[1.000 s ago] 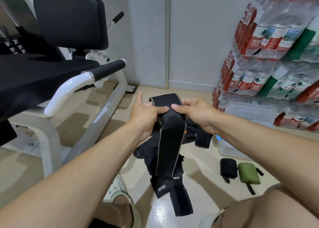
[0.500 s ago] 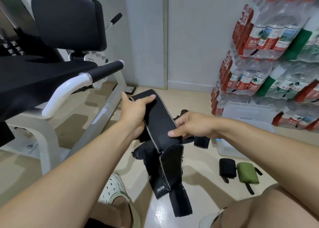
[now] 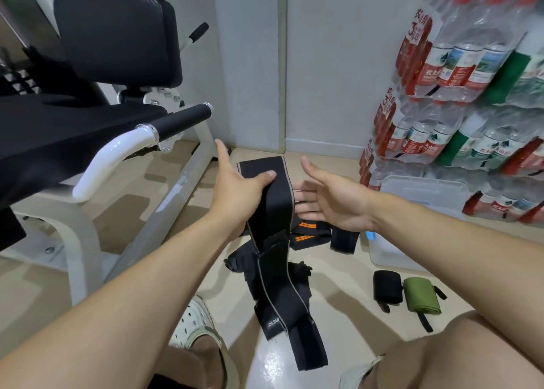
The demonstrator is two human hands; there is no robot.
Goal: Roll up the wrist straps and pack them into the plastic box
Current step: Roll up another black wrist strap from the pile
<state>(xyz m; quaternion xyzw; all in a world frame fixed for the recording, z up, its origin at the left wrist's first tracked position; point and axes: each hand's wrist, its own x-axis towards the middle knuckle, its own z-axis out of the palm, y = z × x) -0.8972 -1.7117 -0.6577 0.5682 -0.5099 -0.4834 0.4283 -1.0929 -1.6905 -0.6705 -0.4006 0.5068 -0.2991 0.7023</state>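
Released since half a second ago: right hand (image 3: 332,197) now spread, fingers behind the black strap (image 3: 272,200). Left hand (image 3: 238,188) pinches strap's top, thumb across. Plastic box (image 3: 391,256) right of strap; rolled straps (image 3: 406,291) near it.

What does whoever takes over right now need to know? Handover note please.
Left hand pinches the top of a long black strap, which hangs unrolled to the floor.
Right hand open beside it, holding nothing.
Done: black roll and green roll lie on the floor, not boxed.
Left: roll this strap and the pile under it, then pack all into the box at right.
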